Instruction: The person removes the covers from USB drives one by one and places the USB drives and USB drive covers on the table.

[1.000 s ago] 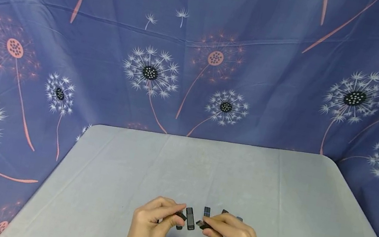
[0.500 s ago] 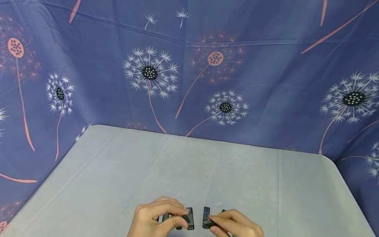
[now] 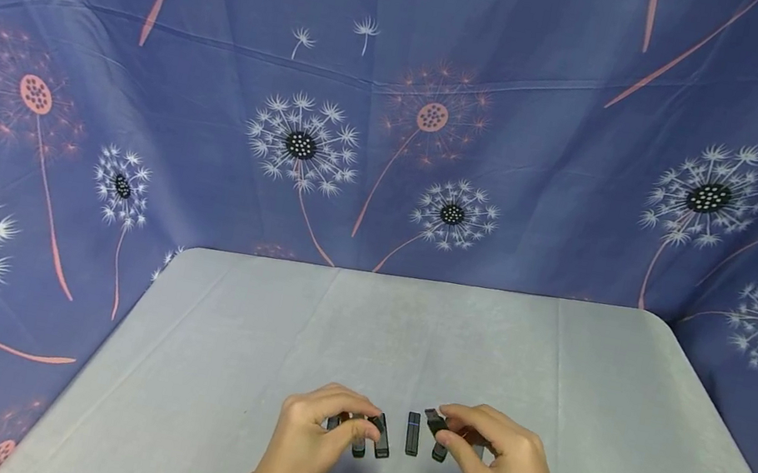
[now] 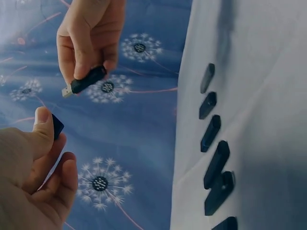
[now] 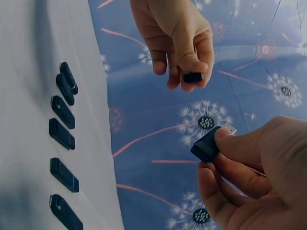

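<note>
My left hand [image 3: 313,436] pinches a small dark cap [image 5: 194,77] between thumb and fingertips. My right hand [image 3: 505,470] pinches a black USB flash drive [image 4: 88,79], whose bare metal plug [image 4: 66,91] sticks out past the fingers. Cap and drive are apart, both held above the table. Beneath and between the hands, several dark flash drives [image 3: 413,435] lie in a row on the table. Some of them are partly hidden by the hands in the head view.
A pale grey cloth covers the table [image 3: 369,336], which has rounded far corners. Behind it and along its sides hangs a blue cloth [image 3: 395,146] printed with dandelions. The lying drives [image 5: 62,133] are spaced unevenly, and two of them nearly touch.
My right hand has moved to the right with the flash drive, and its plug now points up and away. My left hand has shifted slightly right, still pinching the cap.
</note>
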`<state>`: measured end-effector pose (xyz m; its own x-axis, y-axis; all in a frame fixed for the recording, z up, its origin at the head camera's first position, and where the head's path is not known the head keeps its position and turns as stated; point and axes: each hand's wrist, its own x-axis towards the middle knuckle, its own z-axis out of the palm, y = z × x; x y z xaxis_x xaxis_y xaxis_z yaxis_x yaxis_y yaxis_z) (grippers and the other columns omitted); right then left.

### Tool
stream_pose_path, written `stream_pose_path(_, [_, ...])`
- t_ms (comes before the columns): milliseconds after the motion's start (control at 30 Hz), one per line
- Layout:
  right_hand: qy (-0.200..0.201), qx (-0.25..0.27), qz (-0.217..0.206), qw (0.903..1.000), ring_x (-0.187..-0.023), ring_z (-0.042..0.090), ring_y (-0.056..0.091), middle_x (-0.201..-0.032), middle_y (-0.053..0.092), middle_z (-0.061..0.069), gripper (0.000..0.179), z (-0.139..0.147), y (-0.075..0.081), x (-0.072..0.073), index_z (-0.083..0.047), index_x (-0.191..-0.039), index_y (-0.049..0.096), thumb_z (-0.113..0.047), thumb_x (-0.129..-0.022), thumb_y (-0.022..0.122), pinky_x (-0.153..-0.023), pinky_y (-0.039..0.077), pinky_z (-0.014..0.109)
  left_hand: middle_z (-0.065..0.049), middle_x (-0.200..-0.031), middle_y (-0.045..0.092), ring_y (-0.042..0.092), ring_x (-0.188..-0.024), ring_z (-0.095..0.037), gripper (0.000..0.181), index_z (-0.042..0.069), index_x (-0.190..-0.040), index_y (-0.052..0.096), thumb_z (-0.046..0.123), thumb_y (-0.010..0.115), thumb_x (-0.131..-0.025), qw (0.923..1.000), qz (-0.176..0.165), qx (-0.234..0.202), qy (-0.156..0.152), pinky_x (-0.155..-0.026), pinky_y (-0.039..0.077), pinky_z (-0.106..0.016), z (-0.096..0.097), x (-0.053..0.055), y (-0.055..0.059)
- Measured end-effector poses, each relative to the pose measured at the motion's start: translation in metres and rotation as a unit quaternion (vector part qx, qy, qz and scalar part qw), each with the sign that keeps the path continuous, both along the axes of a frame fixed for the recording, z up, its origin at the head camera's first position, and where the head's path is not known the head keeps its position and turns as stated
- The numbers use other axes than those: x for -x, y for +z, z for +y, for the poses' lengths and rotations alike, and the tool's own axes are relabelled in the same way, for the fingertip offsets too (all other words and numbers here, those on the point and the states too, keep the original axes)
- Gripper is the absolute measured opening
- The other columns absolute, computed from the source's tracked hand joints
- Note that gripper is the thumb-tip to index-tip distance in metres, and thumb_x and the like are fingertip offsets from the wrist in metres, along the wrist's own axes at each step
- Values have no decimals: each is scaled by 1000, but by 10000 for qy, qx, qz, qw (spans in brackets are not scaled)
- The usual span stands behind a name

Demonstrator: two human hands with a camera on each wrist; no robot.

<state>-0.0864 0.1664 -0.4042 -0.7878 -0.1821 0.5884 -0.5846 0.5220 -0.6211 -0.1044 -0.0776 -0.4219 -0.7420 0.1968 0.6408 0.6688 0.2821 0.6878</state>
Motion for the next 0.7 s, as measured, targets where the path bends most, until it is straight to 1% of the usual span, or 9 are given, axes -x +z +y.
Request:
stream_pose_path(167, [-355, 114, -451, 9983, -76, -1, 66, -89, 73, -15, 30, 3, -4, 7, -22, -98, 77, -1, -80, 86, -66, 55, 18, 1, -86, 78, 69, -77, -8, 19, 13, -94, 81, 3, 85, -78, 9997, 199, 123, 17, -64, 54, -16, 1, 8, -9])
stream_pose_path(267, [-470, 211, -587, 9969, -77, 0, 67, -90, 74, -14, 25, 4, -7, 11, -21, -97, 77, -2, -82, 85, -69, 57, 19, 3, -87, 78, 71, -79, -8, 18, 16, -96, 81, 8, 84, -80, 9998, 104, 161, 96, -67, 54, -16, 2, 11, -13])
stream_pose_path(333, [-498, 275, -603, 9966, -77, 1, 68, -90, 76, -13, 23, 6, -9, 13, -19, -97, 78, -3, -82, 85, -71, 57, 18, 5, -87, 78, 70, -78, -8, 17, 17, -96, 80, 12, 84, -80, 9997, 118, 166, 169, -68, 54, -16, 2, 13, -16])
stream_pose_path(400, [-557, 296, -604, 9962, -78, 1, 69, -90, 76, -12, 23, 7, -10, 16, -19, -98, 78, -3, -83, 85, -71, 57, 17, 6, -86, 77, 69, -76, -8, 16, 17, -94, 81, 15, 85, -79, 9996, 105, 146, 233, -69, 54, -16, 4, 14, -17])
stream_pose_path(533, [-697, 311, -614, 9952, -78, 1, 70, -90, 77, -10, 22, 11, -11, 23, -17, -98, 79, -3, -83, 85, -70, 57, 16, 4, -82, 76, 67, -73, -9, 12, 14, -89, 81, 15, 86, -79, 9991, 266, 146, 296, -67, 53, -16, 7, 19, -18])
stream_pose_path(700, [-848, 403, -830, 9921, -77, 1, 71, -89, 78, -5, 17, 15, -10, 34, -13, -99, 79, -4, -85, 83, -69, 57, 15, 5, -83, 77, 68, -76, -10, 10, 14, -88, 81, 15, 85, -79, 9991, 244, 208, 290, -69, 53, -17, 11, 26, -17])
